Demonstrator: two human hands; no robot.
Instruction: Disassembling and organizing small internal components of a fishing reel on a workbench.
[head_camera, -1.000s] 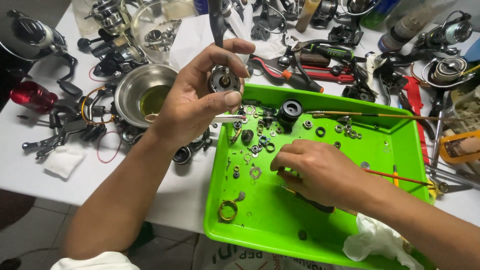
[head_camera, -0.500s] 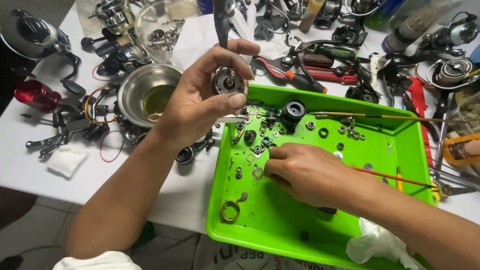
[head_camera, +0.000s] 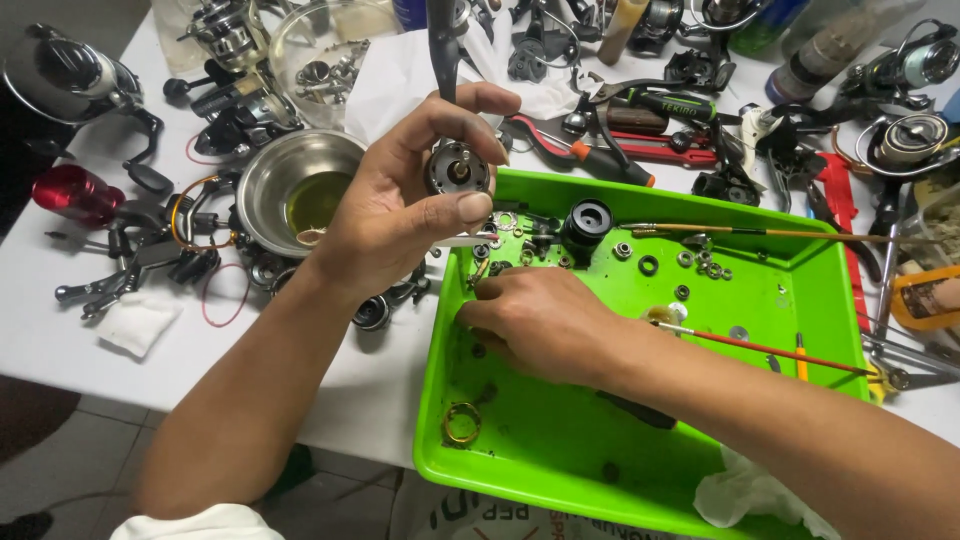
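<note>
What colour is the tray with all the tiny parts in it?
The tray is bright green, seen best in the head view, where the right hand reaches into it.

The right hand (head_camera: 545, 325) hides whichever small part its fingers (head_camera: 480, 318) touch in the green tray (head_camera: 560, 450)

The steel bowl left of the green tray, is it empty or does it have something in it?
Not empty. The steel bowl stands upright with a shallow pool of yellowish liquid at its bottom; what the liquid is cannot be told.

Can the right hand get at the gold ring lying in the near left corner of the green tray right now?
Probably yes. The right hand rests palm-down inside the green tray, and the gold ring lies on bare tray floor just nearer the camera, with nothing over it or between them.
</note>
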